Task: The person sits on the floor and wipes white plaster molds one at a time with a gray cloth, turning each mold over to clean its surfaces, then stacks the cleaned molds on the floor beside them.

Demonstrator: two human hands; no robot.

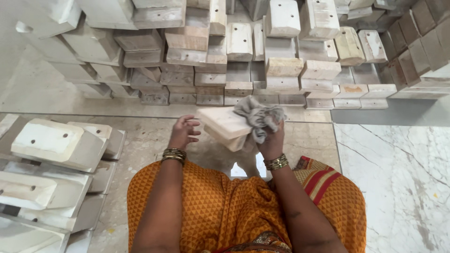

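Seen from above, a person in an orange patterned garment (220, 206) sits on a polished stone floor (393, 178) among pale stone blocks. At near left, a low stack of blocks (47, 140) lies flat side up, their drilled holes showing, close enough to be reached without shifting. The left hand (183, 132), bangles at the wrist, hovers with fingers loosely curled and grips nothing, just beside the near-left edge of a pale stone block (224, 122) held above the lap. The block sits tilted, its broad face turned up toward the wearer, apparently so that face lies open to the grey cloth (258, 115). The right hand (272, 138) is closed around that bunched cloth and presses it against the block's right end; much of the block's weight seems to rest against this hand, though the underside contact is hidden. Across the far side, a long pile of blocks (262, 56) rises in rough rows, stacked flat on one another so they stay put. At right, a white veined slab (398, 187) forms part of the floor.
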